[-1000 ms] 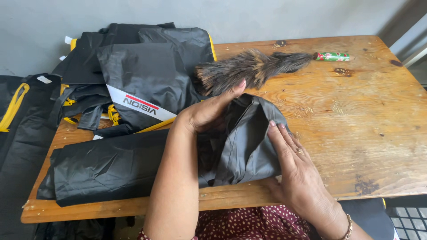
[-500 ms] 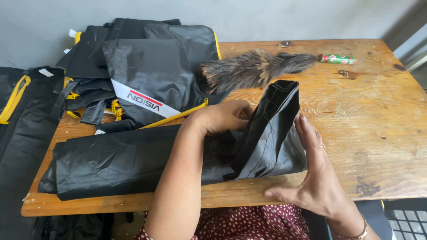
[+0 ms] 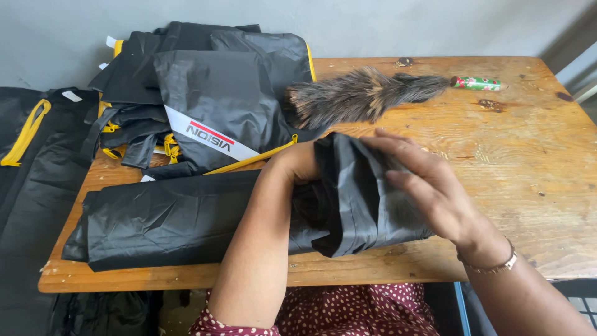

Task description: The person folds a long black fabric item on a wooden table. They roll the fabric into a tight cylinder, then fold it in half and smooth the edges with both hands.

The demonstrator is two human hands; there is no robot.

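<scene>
A long piece of black fabric (image 3: 168, 218) lies along the near edge of the wooden table (image 3: 516, 143). Its right end is folded up into a flap. My left hand (image 3: 295, 163) is pushed inside that fold, wrist showing and fingers hidden by the cloth. My right hand (image 3: 429, 186) lies over the outside of the flap, fingers spread and pressing the cloth down. A bracelet is on my right wrist.
A pile of black bags with yellow trim (image 3: 211, 99) and a white-and-red stripe fills the far left of the table. A feather duster (image 3: 367, 93) with a patterned handle lies behind my hands. More black fabric with a yellow strap (image 3: 25, 137) hangs at the left.
The right end of the cloth was lifted upright, then folded over to the left. My right hand moved from beneath the flap onto its top. My left hand went deeper into the fold.
</scene>
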